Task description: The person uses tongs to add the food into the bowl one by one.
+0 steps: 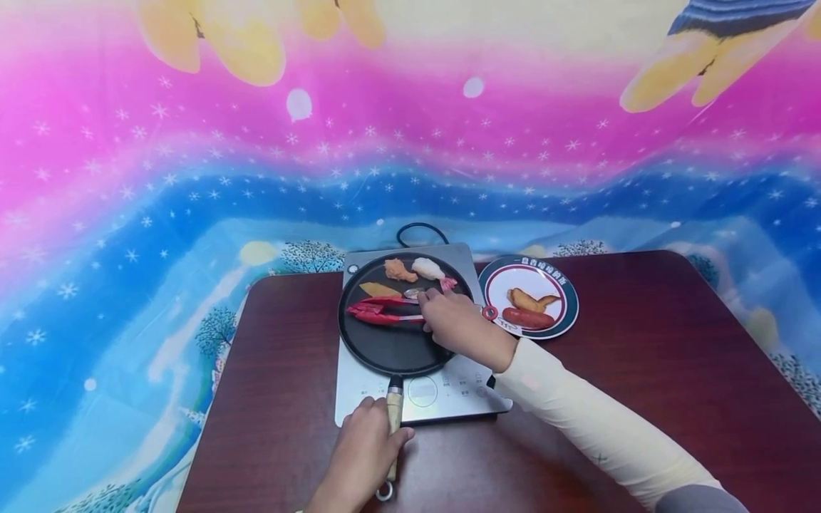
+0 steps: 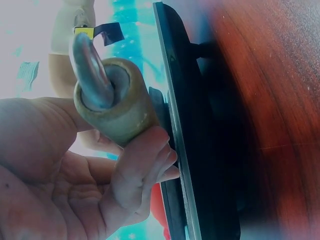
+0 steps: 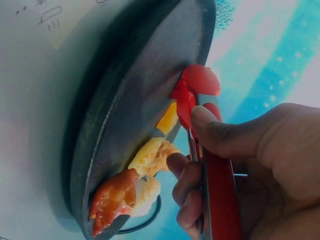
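My left hand [image 1: 362,449] grips the pale wooden handle [image 1: 394,410] of a round black frying pan [image 1: 391,350]; in the left wrist view the handle's end [image 2: 135,112] carries a metal ring [image 2: 92,70]. Over the pan, my right hand [image 1: 458,324] holds red-tipped tongs [image 1: 375,311], their two arms spread and nothing visible between the tips. Beyond them in the pan lie a browned fried piece [image 1: 399,270], a white piece with a pink tail [image 1: 427,268] and a flat yellow piece [image 1: 378,290]. A small pale item [image 1: 413,293] is partly hidden by my right fingers.
The pan stands on a silver induction cooker [image 1: 462,399] with a black cord [image 1: 420,226] behind. To the right, a green-rimmed plate [image 1: 571,303] holds a chicken wing [image 1: 531,299] and a sausage [image 1: 527,318]. Beneath is a dark red wooden table [image 1: 276,399]; a printed cloth [image 1: 359,171] hangs behind.
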### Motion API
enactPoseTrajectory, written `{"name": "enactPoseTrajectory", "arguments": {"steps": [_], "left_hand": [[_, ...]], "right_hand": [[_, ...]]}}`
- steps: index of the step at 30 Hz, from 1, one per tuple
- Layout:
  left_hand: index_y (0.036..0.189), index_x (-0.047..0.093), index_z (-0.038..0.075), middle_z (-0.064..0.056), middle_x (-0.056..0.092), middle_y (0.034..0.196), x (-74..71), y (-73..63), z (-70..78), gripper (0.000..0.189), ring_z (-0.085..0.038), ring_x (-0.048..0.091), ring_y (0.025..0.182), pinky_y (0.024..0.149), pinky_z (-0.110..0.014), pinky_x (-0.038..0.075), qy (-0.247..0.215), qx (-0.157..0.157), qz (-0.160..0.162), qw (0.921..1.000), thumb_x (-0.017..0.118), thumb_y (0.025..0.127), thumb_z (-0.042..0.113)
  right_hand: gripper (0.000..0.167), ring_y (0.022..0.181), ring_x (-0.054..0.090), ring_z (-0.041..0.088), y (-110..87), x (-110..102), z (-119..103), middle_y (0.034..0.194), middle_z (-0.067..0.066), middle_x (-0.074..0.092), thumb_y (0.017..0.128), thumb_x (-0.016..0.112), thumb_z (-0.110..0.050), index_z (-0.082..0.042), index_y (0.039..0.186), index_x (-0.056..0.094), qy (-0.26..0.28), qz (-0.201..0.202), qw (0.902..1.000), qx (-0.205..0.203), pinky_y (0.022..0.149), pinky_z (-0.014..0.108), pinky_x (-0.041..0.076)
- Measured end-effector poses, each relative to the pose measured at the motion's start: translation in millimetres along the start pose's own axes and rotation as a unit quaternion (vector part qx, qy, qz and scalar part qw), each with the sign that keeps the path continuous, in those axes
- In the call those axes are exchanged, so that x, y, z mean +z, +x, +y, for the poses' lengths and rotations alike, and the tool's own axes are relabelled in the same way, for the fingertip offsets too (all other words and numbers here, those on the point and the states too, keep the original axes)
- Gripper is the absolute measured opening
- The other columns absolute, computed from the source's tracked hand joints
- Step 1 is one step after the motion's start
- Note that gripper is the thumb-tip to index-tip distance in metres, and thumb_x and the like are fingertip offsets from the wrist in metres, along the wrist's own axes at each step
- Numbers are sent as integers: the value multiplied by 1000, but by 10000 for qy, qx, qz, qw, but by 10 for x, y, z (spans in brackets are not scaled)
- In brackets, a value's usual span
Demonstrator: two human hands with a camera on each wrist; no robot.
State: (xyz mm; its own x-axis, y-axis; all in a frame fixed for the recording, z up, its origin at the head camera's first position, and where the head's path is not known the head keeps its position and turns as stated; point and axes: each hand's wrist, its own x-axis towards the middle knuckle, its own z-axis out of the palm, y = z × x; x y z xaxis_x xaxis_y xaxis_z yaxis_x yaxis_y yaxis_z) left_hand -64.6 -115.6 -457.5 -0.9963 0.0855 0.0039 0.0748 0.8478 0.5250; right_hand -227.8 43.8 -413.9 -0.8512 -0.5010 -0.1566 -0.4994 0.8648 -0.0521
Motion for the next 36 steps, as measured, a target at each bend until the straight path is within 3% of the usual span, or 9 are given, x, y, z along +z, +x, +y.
{"name": "enactPoseTrajectory", "arguments": {"steps": [13,25,30,36], "left_hand": [[86,70,3,1,54,71,16,-2,-9,32,-16,55,63,60,-34,44,-2,1,11,10000,88,76,27],[87,70,2,1,53,71,16,-11,-14,32,-13,52,63,59,-31,44,-50,-99,-26,9999,89,76,26],[90,71,0,0,54,73,13,-4,-13,34,-13,53,64,59,-31,44,-67,-107,-70,9999,88,77,26],[91,70,-1,0,54,74,6,-1,-12,34,-13,53,64,59,-30,45,-135,-59,-118,9998,87,78,26]], "right_hand": [[59,122,62,34,10,38,-10,138,18,63,98,71,-25,-3,148,52,62,-46,9999,67,100,49,55],[64,125,62,37,-154,-59,152,148,20,54,96,73,-28,-1,150,48,495,7,9986,205,104,51,52],[72,125,62,34,-273,-149,307,152,22,50,97,72,-28,0,155,39,1019,-18,9944,277,104,50,52],[74,117,64,39,-512,-243,732,143,29,54,97,72,-22,7,154,36,1187,361,9914,413,99,54,52]]}}
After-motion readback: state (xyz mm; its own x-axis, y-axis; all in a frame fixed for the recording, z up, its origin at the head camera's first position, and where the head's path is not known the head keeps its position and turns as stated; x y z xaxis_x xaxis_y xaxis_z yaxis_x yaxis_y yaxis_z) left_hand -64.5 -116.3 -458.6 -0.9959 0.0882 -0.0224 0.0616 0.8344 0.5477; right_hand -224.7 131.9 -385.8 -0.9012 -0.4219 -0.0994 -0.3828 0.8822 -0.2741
